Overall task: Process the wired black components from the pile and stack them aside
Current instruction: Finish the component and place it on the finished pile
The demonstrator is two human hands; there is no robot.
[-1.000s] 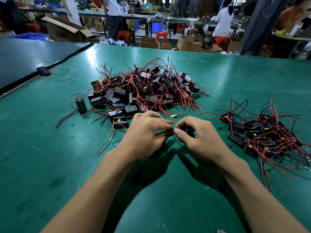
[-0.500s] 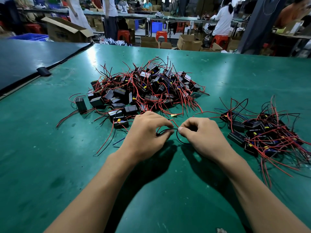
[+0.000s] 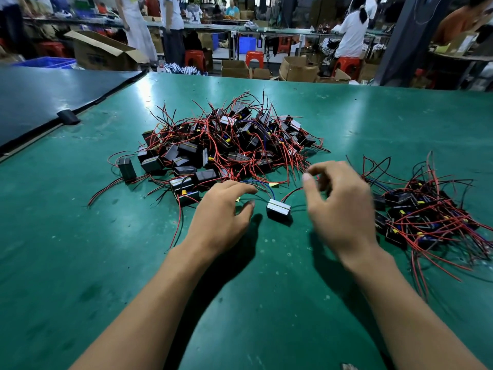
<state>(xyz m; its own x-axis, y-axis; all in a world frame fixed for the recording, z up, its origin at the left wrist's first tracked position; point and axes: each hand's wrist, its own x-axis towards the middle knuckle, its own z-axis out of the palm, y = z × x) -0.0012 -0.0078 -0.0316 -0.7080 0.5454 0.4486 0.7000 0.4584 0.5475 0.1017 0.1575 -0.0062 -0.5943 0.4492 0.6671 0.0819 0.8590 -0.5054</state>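
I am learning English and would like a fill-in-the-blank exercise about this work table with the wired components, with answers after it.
A single black component lies on the table between the person's two ____.
The table has a ____ surface.
The smaller pile lies on the person's ____ side.
Most wires in the larger pile are ____.
Missing words: hands; green; right; red.

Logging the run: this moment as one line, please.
left hand: open, beside loose component | right hand: blurred, grip unclear | loose component: on table between hands | pile: behind | side stack: right
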